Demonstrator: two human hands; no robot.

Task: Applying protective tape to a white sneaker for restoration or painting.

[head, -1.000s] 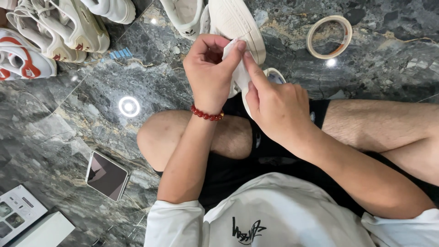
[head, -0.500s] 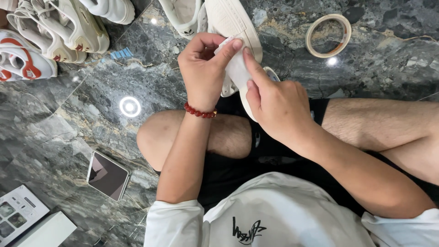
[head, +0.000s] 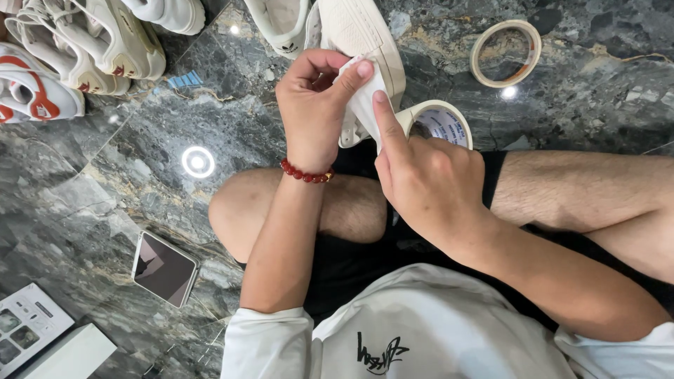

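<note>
The white cloth [head: 365, 105] lies pressed against the side of the cream sneaker [head: 365, 35], which is held up over the person's lap with its long axis running from about twelve o'clock down to six, sole edge turned toward the right; the cloth sits between the two hands, at the sneaker's lower half. The left hand [head: 312, 116] comes in from nine o'clock, its fingers [head: 351, 74] curled and pinching the cloth's upper edge against the shoe; the right hand [head: 421, 175] comes up from five o'clock, forefinger stretched out and pressing the cloth flat, the other fingers folded (whether they grip anything beneath I cannot tell). Both hands touch the cloth; the left is higher on the shoe. A roll of tape [head: 439, 123] sits just behind the right hand; a second tape ring [head: 505, 52] lies on the marble floor [head: 140, 133] at two o'clock; more sneakers [head: 84, 49] crowd at ten o'clock.
</note>
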